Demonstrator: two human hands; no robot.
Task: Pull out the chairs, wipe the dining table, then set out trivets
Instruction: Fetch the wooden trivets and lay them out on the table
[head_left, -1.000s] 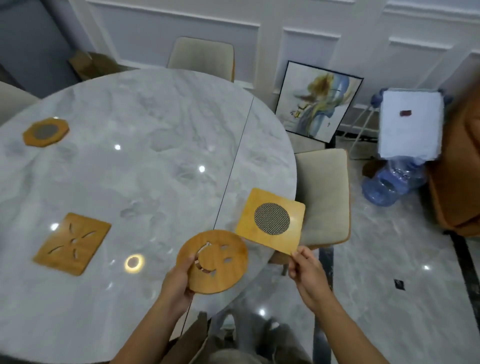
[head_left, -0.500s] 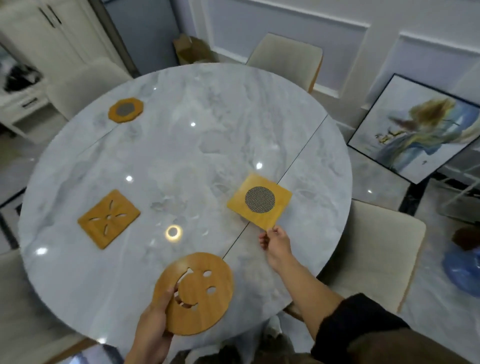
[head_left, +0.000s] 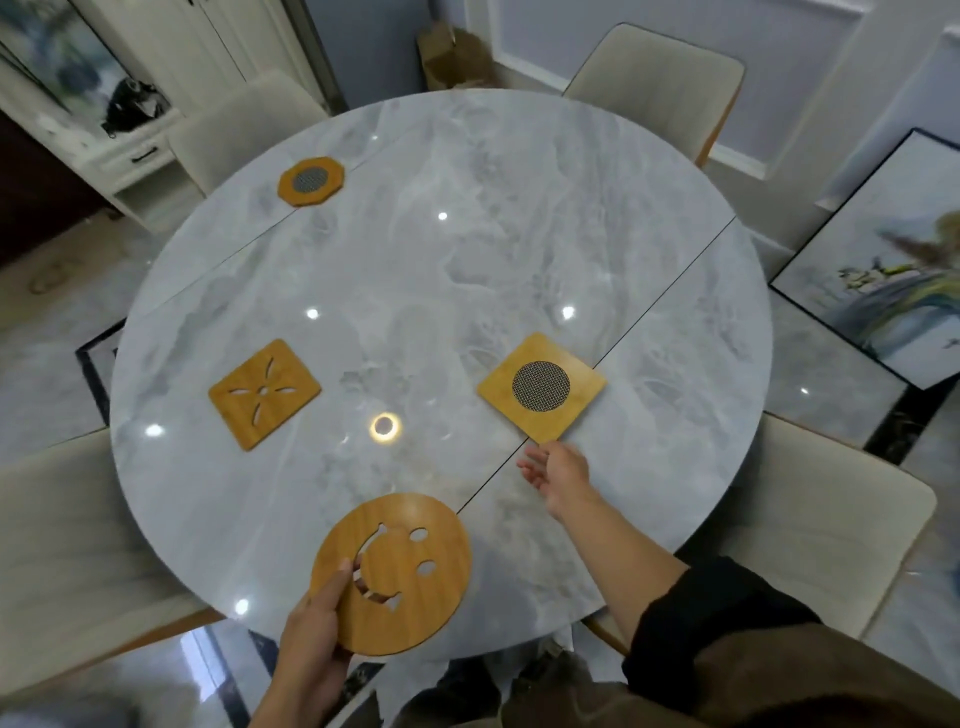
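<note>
A round grey marble table (head_left: 441, 270) fills the view. My left hand (head_left: 317, 629) grips a round wooden smiley-face trivet (head_left: 405, 566) over the table's near edge. A square wooden trivet with a round mesh centre (head_left: 540, 387) lies flat on the table at the right. My right hand (head_left: 558, 475) hovers just below its near corner, fingers relaxed, holding nothing. A square trivet with flower cutouts (head_left: 264, 392) lies at the left, and an octagonal mesh trivet (head_left: 310, 181) lies at the far left.
Beige chairs stand around the table: far left (head_left: 244, 124), far right (head_left: 660, 73), near right (head_left: 831, 535), near left (head_left: 62, 540). A framed painting (head_left: 883, 270) leans on the wall at right. A white cabinet (head_left: 130, 161) and a cardboard box (head_left: 452, 57) stand behind.
My right hand set the square mesh trivet down on the table and let go, drawing back slightly. My left hand has kept the smiley trivet. The view swung left over the table.
</note>
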